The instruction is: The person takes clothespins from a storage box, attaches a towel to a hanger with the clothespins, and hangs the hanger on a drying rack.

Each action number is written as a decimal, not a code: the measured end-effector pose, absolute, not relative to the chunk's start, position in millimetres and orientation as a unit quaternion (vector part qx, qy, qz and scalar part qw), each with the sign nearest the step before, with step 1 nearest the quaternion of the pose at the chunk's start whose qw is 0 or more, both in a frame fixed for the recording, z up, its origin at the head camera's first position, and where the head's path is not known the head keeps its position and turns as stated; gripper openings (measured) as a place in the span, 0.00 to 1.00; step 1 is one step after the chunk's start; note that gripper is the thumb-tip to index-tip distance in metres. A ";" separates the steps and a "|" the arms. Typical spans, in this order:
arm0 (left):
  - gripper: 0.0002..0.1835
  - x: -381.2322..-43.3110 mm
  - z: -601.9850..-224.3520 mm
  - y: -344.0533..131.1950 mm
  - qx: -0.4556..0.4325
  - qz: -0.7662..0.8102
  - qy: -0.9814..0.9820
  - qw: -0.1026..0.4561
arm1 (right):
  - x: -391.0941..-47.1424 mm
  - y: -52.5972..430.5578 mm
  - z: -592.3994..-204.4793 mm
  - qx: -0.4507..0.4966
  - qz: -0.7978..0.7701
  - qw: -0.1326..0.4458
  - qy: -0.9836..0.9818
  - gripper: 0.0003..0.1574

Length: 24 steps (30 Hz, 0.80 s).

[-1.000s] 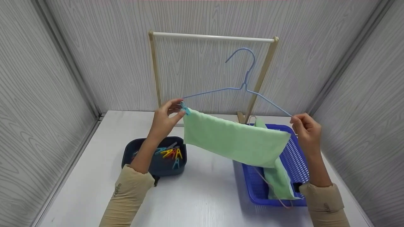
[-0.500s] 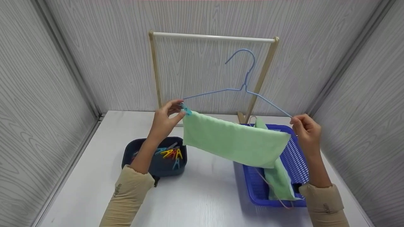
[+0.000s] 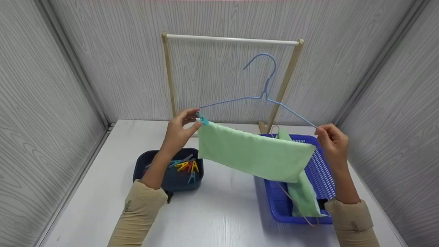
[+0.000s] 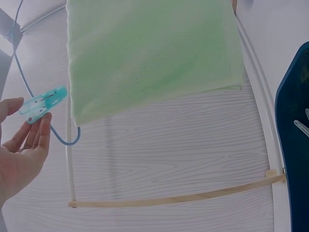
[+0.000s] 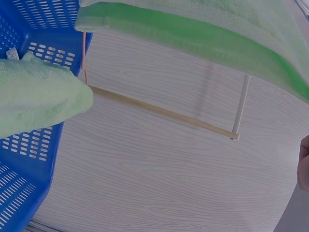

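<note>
My left hand (image 3: 179, 129) pinches a teal clothespin (image 3: 202, 119) between thumb and fingers at the left end of a light blue wire hanger (image 3: 226, 101). In the left wrist view the clothespin (image 4: 44, 104) lies beside the edge of a light green towel (image 4: 149, 58). That towel (image 3: 253, 152) hangs across the hanger's lower part, slanting down to the right, with its top left corner at the clothespin. My right hand (image 3: 334, 144) grips the hanger's right end, fingers curled; only a bit of this hand (image 5: 304, 166) shows in the right wrist view. The hanger's hook points up.
A rack with a white rod (image 3: 233, 40) and wooden posts stands behind. At the left, a dark tray (image 3: 138, 168) contains several colored clothespins (image 3: 187, 166). A blue perforated basket (image 3: 320, 171) on the right holds another green cloth (image 3: 303, 200) and a pinkish hanger (image 3: 291, 198).
The hanger and the towel have shifted very slightly. Both hands keep their holds in nearly the same place.
</note>
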State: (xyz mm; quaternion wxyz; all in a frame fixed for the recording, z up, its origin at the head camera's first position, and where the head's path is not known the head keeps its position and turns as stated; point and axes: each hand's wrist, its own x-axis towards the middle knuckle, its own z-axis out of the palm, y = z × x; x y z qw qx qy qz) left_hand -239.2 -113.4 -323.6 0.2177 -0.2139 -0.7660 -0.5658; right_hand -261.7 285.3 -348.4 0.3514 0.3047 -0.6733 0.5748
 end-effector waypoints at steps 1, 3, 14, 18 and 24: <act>0.19 -239.0 -323.5 -113.4 -0.214 -0.564 -0.767 0.218 | -263.3 286.5 -350.1 0.307 0.578 0.350 -0.670 0.10; 0.19 -238.4 -323.1 -113.5 -0.214 -0.563 -0.768 0.219 | -265.1 287.9 -352.4 0.310 0.579 0.351 -0.667 0.11; 0.18 -237.8 -324.7 -114.4 -0.226 -0.565 -0.758 0.233 | -263.7 289.9 -352.9 0.301 0.550 0.369 -0.687 0.10; 0.17 -240.2 -327.8 -115.8 -0.241 -0.556 -0.753 0.255 | -262.9 289.6 -352.7 0.302 0.550 0.368 -0.687 0.09; 0.16 -242.9 -331.1 -117.6 -0.256 -0.503 -0.760 0.324 | -261.0 287.7 -351.9 0.312 0.566 0.357 -0.674 0.09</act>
